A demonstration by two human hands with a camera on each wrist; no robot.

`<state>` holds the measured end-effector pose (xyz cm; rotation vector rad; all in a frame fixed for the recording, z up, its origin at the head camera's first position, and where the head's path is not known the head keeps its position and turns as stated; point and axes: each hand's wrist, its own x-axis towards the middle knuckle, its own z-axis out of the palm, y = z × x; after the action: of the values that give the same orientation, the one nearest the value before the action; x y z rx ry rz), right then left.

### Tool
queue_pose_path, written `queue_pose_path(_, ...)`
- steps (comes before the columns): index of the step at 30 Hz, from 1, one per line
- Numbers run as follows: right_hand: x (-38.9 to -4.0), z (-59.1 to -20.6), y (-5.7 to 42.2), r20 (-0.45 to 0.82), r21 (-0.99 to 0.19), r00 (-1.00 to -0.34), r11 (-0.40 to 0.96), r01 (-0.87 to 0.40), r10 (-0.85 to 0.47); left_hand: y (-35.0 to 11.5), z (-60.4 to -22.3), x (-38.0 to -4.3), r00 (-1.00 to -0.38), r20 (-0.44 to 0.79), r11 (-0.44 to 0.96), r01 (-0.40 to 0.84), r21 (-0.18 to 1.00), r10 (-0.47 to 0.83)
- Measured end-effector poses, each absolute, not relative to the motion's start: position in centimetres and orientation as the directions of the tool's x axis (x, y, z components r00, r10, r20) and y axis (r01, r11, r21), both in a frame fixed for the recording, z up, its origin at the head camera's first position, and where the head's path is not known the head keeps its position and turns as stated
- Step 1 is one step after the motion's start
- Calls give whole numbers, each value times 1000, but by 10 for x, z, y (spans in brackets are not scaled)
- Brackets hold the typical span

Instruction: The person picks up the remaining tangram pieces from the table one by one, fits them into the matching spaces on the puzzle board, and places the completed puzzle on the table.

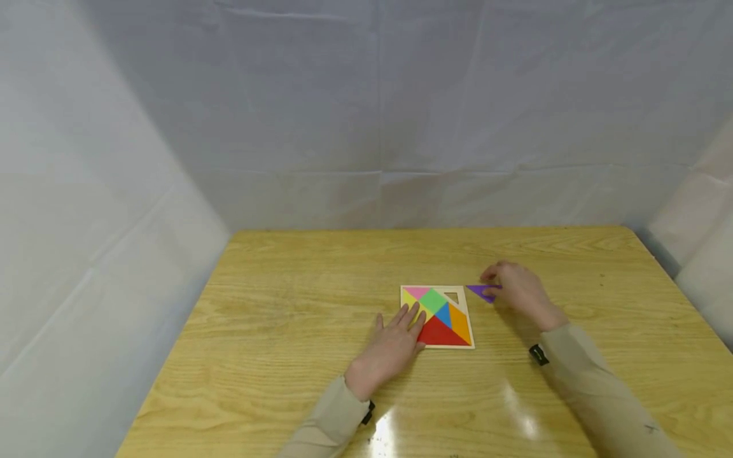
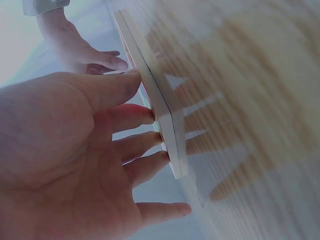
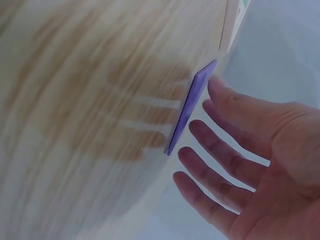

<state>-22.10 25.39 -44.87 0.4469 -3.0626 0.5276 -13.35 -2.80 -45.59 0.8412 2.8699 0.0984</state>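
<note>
A square tangram tray [image 1: 461,305] with a pale rim lies on the table, holding pink, green, yellow, blue, orange and red pieces. A bare triangular area with a small cutout shows at its upper right. My left hand [image 1: 392,346] rests on the tray's lower left with fingers spread; in the left wrist view its thumb lies at the tray's edge [image 2: 160,100]. Just right of the tray is a purple triangle [image 1: 480,290]. My right hand [image 1: 518,289] touches this piece with the thumb; in the right wrist view the other fingers are loosely bent beside the purple triangle [image 3: 192,106].
The wooden table [image 1: 275,331] has a glossy top that reflects light and the hands. A pale sheet [image 1: 366,114] hangs behind it, with more sheeting at both sides.
</note>
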Motion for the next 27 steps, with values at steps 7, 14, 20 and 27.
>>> queue_pose_path(7, -223, -451, 257, 7, -324, -955, 903, -281, -295, -28, -455, -133, -829, -118, 838, 538, 95, 546)
queue_pose_path(14, -223, -450, 260, -70, -390, -951, 885, -252, -302, -28, -453, -133, -833, -129, 842, 527, 115, 539)
queue_pose_path(20, -222, -450, 264, -99, -476, -941, 846, -242, -325, -29, -453, -134, -831, -127, 840, 531, 110, 542)
queue_pose_path(27, -219, -446, 268, -120, -533, -933, 815, -228, -339, -30, -453, -133, -831, -127, 840, 531, 114, 542)
